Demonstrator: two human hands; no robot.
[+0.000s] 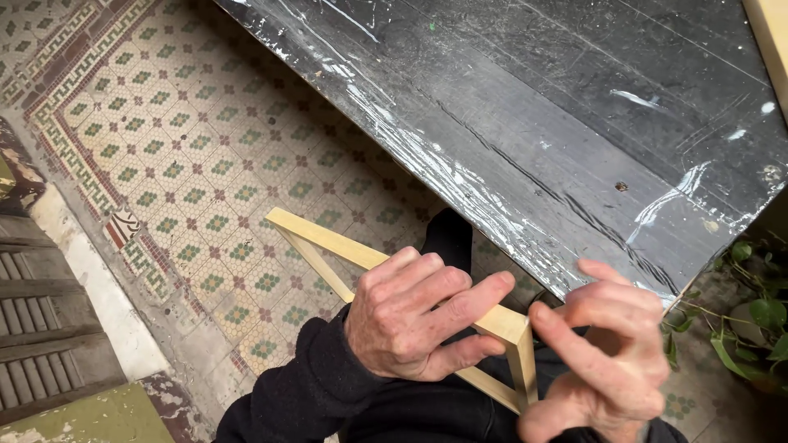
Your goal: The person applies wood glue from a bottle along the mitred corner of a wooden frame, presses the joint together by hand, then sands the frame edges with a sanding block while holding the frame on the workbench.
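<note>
Left hand (406, 316) is closed around the top rail of a pale wooden frame (328, 239), fingers wrapped over the bar, index finger stretched along it toward the corner joint, thumb tucked under. Right hand (611, 353) is at that same corner, index finger pressed against the joint where the top rail meets the upright piece; remaining fingers loosely curled, and whether they actually grip the wood I can't tell, so call it touching, not clamped. The frame is held in the air in front of the body, below and just beside the near edge of the table (574, 123), not resting on it. Frame is made of thin light-coloured strips: one long rail runs up-left from the hands, a second strip angles down from its far end, a short upright drops from the corner between the hands, and a lower strip shows under the left palm. Table top is black, scratched, wrapped in clear film that is wrinkled along the edge. Black sleeve (304, 394) on the left arm. Floor (189, 148) below is patterned mosaic tile in cream, green and dark red with a key-pattern border. Green leafy plant (751, 320) at far right. A weathered grey shutter (41, 328) lies at lower left.
</note>
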